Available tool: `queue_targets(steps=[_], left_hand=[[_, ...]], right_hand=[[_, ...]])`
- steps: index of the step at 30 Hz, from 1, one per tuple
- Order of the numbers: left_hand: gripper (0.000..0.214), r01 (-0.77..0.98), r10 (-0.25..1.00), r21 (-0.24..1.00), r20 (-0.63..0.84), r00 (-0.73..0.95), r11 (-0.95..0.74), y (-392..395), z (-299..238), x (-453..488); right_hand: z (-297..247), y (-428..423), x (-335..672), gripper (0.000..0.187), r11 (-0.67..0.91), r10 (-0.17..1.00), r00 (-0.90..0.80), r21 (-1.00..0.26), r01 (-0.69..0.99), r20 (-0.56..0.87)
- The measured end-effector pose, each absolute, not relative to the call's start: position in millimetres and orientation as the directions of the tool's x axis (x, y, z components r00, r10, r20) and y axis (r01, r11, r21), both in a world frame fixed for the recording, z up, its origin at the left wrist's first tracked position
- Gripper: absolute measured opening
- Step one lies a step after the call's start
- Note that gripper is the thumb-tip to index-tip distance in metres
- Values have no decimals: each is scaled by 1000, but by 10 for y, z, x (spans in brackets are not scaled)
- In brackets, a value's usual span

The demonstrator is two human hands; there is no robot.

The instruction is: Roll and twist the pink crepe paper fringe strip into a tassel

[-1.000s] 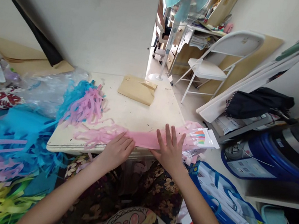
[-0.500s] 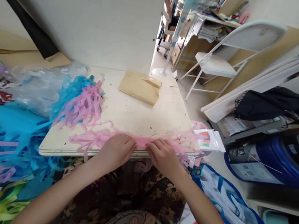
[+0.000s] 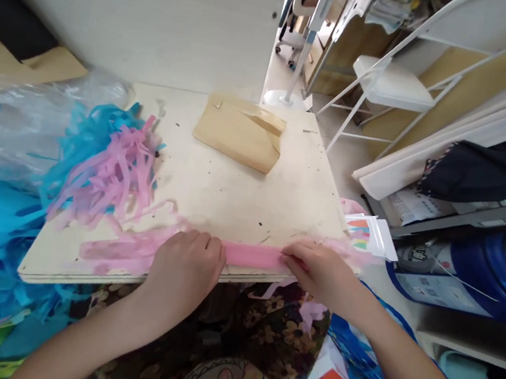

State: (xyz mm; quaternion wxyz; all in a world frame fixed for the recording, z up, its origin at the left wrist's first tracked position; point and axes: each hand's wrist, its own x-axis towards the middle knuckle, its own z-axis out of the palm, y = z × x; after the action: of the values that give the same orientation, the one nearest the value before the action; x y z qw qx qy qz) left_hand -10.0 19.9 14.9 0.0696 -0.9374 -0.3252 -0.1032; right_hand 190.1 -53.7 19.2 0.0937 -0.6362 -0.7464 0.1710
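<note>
A pink tissue paper strip with cut fringes lies folded along the near edge of a small cream table. My left hand presses on its left part with fingers curled over the paper. My right hand pinches the strip's right part, fingers closed on it. Between the two hands the strip looks rolled or folded tight. Loose pink fringes trail to the left and hang off the table at the right.
A heap of pink and blue fringed paper covers the table's left side, with clear plastic behind. A brown paper bag lies at the far side. A white packet sits at the right corner. A folding chair and clutter stand right.
My right hand went from flat and spread on the pink paper to a closed pinch, and slid right. The strip between the hands got narrower. The view tilted down and nearer.
</note>
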Motion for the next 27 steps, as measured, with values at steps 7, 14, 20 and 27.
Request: queue_targets(steps=[7,14,20,27], left_hand=[[22,634,603,-111,219,767,-765,214,148,-61],[21,665,669,-91,-16,743,-741,244,210,-38],[18,680,686,-85,-103,721,-728,268,241,3],[17,687,694,-101,-87,715,-720,246,233,5]], right_hand=[[221,-491,1926,31,30,973,-80,-226,974,-216],[206,-417,1948,36,40,954,-76,-126,991,-290],[185,-399,1968,37,40,948,-78,-126,991,-308],[166,-400,1967,37,54,949,-78,-87,995,-304]])
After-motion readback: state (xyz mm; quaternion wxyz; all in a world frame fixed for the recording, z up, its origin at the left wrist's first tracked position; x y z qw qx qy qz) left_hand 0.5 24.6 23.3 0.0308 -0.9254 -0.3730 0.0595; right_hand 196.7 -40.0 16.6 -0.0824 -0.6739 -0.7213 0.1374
